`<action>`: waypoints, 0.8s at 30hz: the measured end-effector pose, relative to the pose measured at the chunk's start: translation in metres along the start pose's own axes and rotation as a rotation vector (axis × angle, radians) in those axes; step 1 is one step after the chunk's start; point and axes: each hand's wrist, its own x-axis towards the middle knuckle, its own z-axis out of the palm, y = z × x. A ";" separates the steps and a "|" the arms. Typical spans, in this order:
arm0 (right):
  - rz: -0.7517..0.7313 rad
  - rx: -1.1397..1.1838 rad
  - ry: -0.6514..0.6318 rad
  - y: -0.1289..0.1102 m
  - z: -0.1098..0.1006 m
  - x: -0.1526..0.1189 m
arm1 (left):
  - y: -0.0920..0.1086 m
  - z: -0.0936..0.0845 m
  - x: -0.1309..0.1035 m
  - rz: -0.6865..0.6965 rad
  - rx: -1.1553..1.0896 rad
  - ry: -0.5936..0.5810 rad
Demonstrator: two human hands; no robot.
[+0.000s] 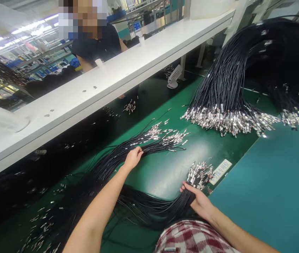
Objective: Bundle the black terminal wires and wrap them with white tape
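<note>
My right hand (201,202) is closed round a thick bundle of black cables (173,207), just below its end. Shiny metal terminals (199,174) fan out above the fingers. Farther up the table, my left hand (133,158) has its fingers pinched on the edge of a second group of black cables (118,156), whose terminals (174,138) point to the right. Both groups trail back into a dark heap of cables at the lower left, partly behind my left forearm.
A large hank of black cables (234,70) hangs over the right side, its terminals on the green table (162,175). A white shelf (128,70) crosses above; a person (99,47) is behind it. A small white fan (174,76) and a label (220,171) also show.
</note>
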 end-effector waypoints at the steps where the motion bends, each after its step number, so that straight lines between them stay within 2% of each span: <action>1: -0.006 -0.012 -0.022 0.000 0.000 0.000 | 0.005 -0.006 -0.010 0.044 -0.095 -0.032; 4: -0.027 -0.050 -0.099 -0.001 -0.001 0.001 | 0.025 -0.016 -0.060 0.194 -0.384 -0.199; 6: -0.040 -0.061 -0.150 -0.002 -0.001 0.001 | 0.039 -0.010 -0.106 0.208 -0.447 -0.339; 9: -0.064 -0.077 -0.216 -0.003 0.000 -0.002 | 0.055 0.013 -0.172 0.108 -0.323 -0.476; 11: -0.087 -0.129 -0.228 -0.004 0.002 -0.006 | 0.066 0.031 -0.200 0.063 -0.275 -0.509; 12: -0.098 -0.165 -0.231 -0.004 0.003 -0.008 | 0.072 0.039 -0.208 0.054 -0.287 -0.510; 14: -0.125 -0.221 -0.245 -0.004 0.006 -0.013 | 0.086 0.050 -0.207 0.063 -0.350 -0.484; 18: -0.167 -0.222 -0.280 -0.001 0.009 -0.019 | 0.108 0.056 -0.174 0.080 -0.646 -0.319; 21: -0.169 -0.191 -0.253 0.000 0.006 -0.018 | 0.109 0.055 -0.152 -0.012 -1.015 -0.190; 24: -0.149 -0.211 -0.248 0.001 0.002 -0.017 | 0.102 0.057 -0.151 -0.063 -1.185 -0.211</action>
